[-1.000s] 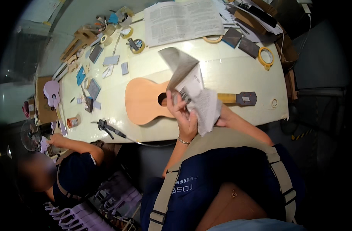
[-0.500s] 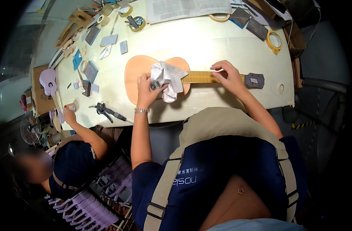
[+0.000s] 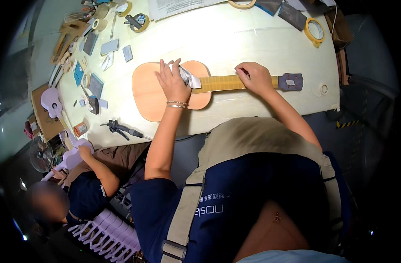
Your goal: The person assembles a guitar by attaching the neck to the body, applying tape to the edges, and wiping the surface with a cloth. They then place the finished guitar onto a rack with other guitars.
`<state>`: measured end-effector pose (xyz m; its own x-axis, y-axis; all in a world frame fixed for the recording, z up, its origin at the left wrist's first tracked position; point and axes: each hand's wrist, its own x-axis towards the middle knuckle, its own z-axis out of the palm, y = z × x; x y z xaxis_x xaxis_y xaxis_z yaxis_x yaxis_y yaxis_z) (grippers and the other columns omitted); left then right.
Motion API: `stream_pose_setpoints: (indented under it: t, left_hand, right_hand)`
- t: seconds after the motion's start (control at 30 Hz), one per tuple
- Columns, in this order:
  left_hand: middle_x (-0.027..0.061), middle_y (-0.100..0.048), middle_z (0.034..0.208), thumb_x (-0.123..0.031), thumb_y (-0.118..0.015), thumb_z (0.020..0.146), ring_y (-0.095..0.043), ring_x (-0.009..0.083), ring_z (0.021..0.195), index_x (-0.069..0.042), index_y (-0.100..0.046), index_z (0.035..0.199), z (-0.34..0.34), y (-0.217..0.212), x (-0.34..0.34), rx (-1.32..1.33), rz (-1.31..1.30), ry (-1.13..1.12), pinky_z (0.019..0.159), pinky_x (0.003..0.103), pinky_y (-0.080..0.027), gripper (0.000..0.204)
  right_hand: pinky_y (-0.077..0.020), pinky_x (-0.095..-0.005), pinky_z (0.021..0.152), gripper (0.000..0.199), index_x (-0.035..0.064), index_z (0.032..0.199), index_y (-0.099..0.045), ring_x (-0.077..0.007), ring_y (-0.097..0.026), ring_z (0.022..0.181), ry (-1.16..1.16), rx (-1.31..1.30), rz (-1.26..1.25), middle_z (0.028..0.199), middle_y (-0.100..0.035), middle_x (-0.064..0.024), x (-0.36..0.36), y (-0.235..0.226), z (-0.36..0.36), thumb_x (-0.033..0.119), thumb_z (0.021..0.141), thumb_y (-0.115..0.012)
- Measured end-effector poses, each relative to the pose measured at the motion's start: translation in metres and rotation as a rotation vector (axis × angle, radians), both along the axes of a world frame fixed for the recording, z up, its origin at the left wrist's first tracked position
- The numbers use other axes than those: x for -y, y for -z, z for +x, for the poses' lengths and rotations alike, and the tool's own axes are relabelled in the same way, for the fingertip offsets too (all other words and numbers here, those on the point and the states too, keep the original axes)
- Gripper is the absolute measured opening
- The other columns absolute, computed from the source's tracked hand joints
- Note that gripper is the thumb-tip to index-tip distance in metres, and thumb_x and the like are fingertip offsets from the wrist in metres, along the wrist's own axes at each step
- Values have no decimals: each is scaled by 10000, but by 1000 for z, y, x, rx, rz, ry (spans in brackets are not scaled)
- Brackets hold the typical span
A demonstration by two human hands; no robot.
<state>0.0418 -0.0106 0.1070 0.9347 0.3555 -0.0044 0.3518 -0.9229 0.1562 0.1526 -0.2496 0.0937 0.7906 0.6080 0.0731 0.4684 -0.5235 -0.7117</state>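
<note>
An unfinished pale wooden ukulele lies flat across the middle of the wide white surface, body to the left, neck running right to a dark headstock. The left hand rests on the body, pressing a crumpled white cloth where the neck begins. The right hand lies on the neck, just left of the headstock. Behind the headstock, near the far right edge, sits a yellow tape roll. Near the front left edge lies a black hand tool. Left of the ukulele, small grey blocks are scattered. A second person's hand is below the surface's left corner.
</note>
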Motion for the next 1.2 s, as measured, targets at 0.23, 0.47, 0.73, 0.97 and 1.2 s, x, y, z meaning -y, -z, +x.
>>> stream_pose_setpoints:
  t: [0.23, 0.47, 0.73, 0.97, 1.2]
  left_hand:
    - [100, -442, 1311, -378, -782, 551, -245, 316, 1297, -88, -192, 1400, 13, -30, -77, -142, -379, 316, 1020, 575, -18, 1074]
    - [120, -458, 1244, -205, -642, 650, -257, 352, 1283, -145, -354, 1336, 6, -11, -38, -81, -78, 374, 1022, 588, -102, 746]
    - [107, -577, 965, -254, -588, 774, -527, 273, 907, -44, -565, 1003, -47, -48, -8, 39, -198, 608, 939, 420, -299, 311]
    - [97, -579, 791, -298, -636, 767, -542, 269, 784, -28, -532, 871, -44, -32, -1, -90, -202, 425, 945, 443, -298, 307]
    - [103, -574, 949, -318, -709, 700, -491, 297, 970, -39, -555, 1004, -44, -41, 13, 215, -191, 450, 847, 397, -347, 441]
  right_hand:
    - [-464, -369, 585, 92, 84, 742, -619, -248, -585, 649, 42, 107, 167, 668, -599, -77, 4, 7, -2, 162, 768, -579]
    - [-465, -347, 581, 84, 94, 727, -611, -226, -581, 651, 25, 73, 87, 672, -601, -50, 6, 5, -2, 164, 761, -579]
    - [-454, -266, 554, 39, 56, 746, -630, -180, -561, 629, 183, 192, 419, 706, -580, -66, 24, -10, -2, 49, 722, -660]
    - [-448, -225, 599, 173, 39, 828, -643, -123, -512, 625, 770, -170, 134, 804, -537, -51, 163, 5, -3, 99, 690, -728]
    - [-454, -250, 619, 259, 33, 830, -650, -129, -522, 638, 680, -258, 64, 809, -565, -57, 170, 23, -8, 179, 649, -764]
